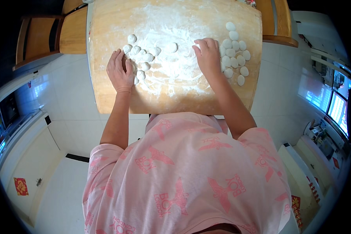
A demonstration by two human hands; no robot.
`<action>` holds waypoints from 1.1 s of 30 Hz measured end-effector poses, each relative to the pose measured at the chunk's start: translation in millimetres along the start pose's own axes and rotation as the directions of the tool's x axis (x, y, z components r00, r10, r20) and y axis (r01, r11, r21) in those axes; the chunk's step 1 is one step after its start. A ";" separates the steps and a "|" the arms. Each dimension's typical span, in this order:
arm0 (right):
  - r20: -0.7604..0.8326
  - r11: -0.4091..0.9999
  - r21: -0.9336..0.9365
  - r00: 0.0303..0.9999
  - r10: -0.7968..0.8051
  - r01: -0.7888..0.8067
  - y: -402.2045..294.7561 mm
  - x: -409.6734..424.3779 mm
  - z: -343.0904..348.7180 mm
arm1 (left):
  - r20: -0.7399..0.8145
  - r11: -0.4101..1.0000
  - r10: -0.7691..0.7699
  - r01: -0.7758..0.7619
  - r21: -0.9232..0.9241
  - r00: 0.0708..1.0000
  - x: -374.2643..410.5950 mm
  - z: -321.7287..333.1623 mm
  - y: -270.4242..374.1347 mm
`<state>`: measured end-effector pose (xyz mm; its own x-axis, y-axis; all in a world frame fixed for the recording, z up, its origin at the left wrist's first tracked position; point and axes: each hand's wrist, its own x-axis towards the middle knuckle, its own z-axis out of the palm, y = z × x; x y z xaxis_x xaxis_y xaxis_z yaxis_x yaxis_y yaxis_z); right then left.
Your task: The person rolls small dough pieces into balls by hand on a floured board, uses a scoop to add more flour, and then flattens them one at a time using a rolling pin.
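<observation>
My left hand (120, 71) rests over the left side of a floured wooden board (175, 102). Its fingers are curved, with thumb and index apart and nothing visible between them. The fingertips are close to a dough ball (127, 48); whether they touch it I cannot tell. Several more small dough pieces (148, 57) lie to the right of that hand, some partly behind it. One round dough piece (172, 47) sits alone in the loose flour (175, 70) between my hands. My right hand (208, 55) is beside several flattened dough rounds (230, 52), thumb spread from the fingers, seemingly holding nothing.
Wooden chairs stand at the far left (73, 30) and far right (276, 20) of the board. Pale floor tiles (70, 87) surround it. White cabinets or doors (26, 187) curve along the picture's rim, and windows (336, 102) are on the right.
</observation>
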<state>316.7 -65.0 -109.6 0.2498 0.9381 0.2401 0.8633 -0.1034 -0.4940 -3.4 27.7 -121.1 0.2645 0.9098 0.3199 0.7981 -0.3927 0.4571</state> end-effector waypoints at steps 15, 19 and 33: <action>0.211 0.891 -0.448 0.977 0.025 0.074 5.2 67.8 25.6 | -0.002 0.999 -0.033 0.033 -0.017 0.999 -1.0 -1.0 2.0; -0.149 0.859 -0.510 0.988 -0.037 -0.044 12.8 71.8 21.1 | -0.002 0.998 -0.051 0.051 -0.038 0.999 -0.1 -1.2 2.5; 0.181 0.996 -0.036 0.980 -0.077 0.085 -30.1 40.2 13.0 | -0.026 0.999 -0.033 0.033 -0.001 0.999 -1.6 -1.7 3.2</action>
<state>295.0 -19.9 -96.0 0.0987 0.9876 0.1220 0.8968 -0.0351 -0.4411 -2.2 24.8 -118.7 0.2239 0.9183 0.3264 0.8060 -0.3628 0.4677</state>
